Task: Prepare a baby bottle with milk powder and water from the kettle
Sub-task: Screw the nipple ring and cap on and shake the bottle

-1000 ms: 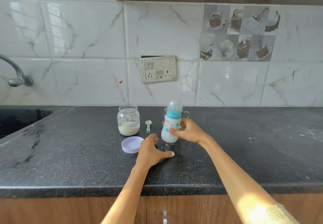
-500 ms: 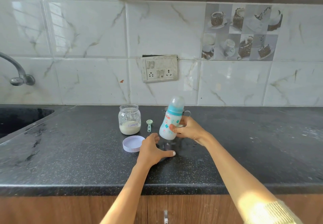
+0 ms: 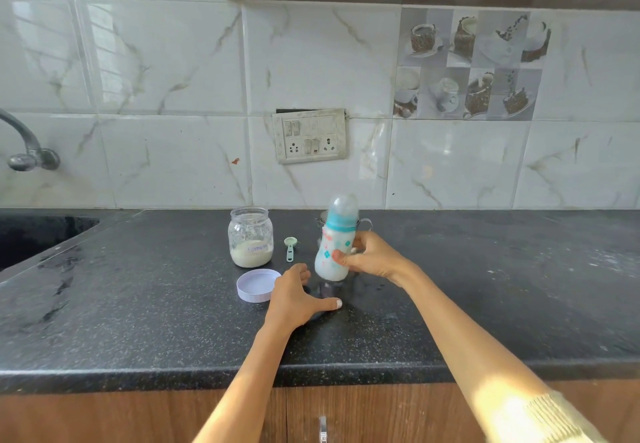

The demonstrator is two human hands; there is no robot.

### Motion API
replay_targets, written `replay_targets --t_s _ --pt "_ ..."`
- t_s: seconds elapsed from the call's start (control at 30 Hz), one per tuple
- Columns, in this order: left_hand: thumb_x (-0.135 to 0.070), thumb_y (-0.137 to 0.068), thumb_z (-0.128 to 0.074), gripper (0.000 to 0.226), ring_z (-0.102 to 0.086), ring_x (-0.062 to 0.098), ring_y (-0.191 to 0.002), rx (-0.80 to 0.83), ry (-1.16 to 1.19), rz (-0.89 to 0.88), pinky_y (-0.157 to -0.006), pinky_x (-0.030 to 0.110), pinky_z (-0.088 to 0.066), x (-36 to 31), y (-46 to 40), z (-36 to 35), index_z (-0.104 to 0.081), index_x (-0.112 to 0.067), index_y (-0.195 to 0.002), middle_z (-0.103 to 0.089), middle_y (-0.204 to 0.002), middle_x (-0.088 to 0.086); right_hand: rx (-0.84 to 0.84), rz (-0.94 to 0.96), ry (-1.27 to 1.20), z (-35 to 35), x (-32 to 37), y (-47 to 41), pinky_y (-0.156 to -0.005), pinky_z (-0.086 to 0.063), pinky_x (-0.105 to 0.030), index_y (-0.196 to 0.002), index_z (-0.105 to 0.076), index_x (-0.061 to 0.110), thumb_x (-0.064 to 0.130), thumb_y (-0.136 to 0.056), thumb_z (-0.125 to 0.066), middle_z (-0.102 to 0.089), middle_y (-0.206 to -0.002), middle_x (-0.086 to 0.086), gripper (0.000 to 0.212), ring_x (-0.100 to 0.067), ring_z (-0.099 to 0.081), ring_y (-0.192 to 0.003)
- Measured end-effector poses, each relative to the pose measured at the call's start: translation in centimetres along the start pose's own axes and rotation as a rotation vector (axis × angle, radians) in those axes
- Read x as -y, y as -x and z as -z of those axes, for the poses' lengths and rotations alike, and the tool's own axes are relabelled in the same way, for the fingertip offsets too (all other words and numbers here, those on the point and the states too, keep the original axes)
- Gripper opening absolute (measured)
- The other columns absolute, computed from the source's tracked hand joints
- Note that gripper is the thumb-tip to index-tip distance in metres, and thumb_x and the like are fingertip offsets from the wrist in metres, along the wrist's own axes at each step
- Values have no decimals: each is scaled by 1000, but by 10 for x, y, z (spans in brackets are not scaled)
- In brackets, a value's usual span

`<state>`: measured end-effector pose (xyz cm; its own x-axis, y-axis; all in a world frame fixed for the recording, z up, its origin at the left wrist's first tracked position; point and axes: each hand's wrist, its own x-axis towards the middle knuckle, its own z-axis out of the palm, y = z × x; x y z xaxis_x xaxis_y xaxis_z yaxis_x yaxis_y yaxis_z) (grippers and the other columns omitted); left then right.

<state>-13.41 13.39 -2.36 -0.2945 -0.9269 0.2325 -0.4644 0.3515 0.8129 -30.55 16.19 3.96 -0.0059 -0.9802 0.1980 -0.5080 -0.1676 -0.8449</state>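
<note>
My right hand (image 3: pixel 372 257) grips a baby bottle (image 3: pixel 335 242) with a teal collar and clear cap, filled with white milk, held slightly tilted just above the black counter (image 3: pixel 156 321). My left hand (image 3: pixel 298 299) rests flat on the counter with fingers spread, holding nothing, beside a round white lid (image 3: pixel 257 285). A glass jar (image 3: pixel 250 237) with milk powder in its bottom stands open to the left. A small green scoop (image 3: pixel 290 248) lies between jar and bottle. Behind the bottle a metal vessel (image 3: pixel 363 224) is mostly hidden.
A sink (image 3: pixel 38 235) is set into the counter at far left, with a tap (image 3: pixel 26 152) on the tiled wall above it. A switch and socket plate (image 3: pixel 309 135) hangs on the wall behind. The counter's front edge runs above wooden cabinet doors (image 3: pixel 346 415).
The bottle in my right hand has swung from tilted back toward upright and shifted a little in the air. My left hand has stayed put on the counter.
</note>
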Motion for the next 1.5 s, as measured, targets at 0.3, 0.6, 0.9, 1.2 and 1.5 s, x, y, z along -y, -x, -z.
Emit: replay_targets --t_s 0.3,0.6,0.9,1.2,1.5 --pt "-36 -57 -89 106 -49 21 -128 10 15 12 -104 35 -42 -1 1 -1 -34 -6 -142 -49 -142 9 52 -7 78 -3 1 1 -100 -46 -40 -121 -60 17 24 -84 -70 -62 -127 -4 39 -18 -55 -118" --pt "-38 -57 -89 105 -49 20 -128 6 13 13 -104 35 -43 0 0 -1 -34 -8 -143 -49 -142 8 -36 -8 -62 -3 -3 0 -94 -52 -42 -113 -62 22 25 -84 -70 -64 -121 1 31 -18 -57 -117" --pt "-38 -58 -88 104 -50 21 -127 9 -10 9 -103 36 -44 -1 0 0 -35 -8 -143 -49 -142 7 49 -9 60 -3 5 0 -97 -49 -38 -120 -61 17 23 -84 -70 -63 -125 -3 37 -17 -57 -115" --pt "-38 -56 -89 104 -50 20 -127 4 6 9 -103 34 -43 1 1 -1 -36 -7 -141 -50 -140 8 -1 3 41 -5 2 0 -98 -48 -39 -118 -60 19 23 -85 -69 -63 -124 -2 35 -15 -56 -113" --pt "-38 -58 -88 105 -50 20 -127 8 15 9 -104 34 -42 -1 1 0 -35 -8 -142 -50 -141 8 -50 -46 -48 -5 0 0 -90 -54 -42 -120 -58 17 21 -86 -68 -61 -125 -3 36 -20 -57 -117"
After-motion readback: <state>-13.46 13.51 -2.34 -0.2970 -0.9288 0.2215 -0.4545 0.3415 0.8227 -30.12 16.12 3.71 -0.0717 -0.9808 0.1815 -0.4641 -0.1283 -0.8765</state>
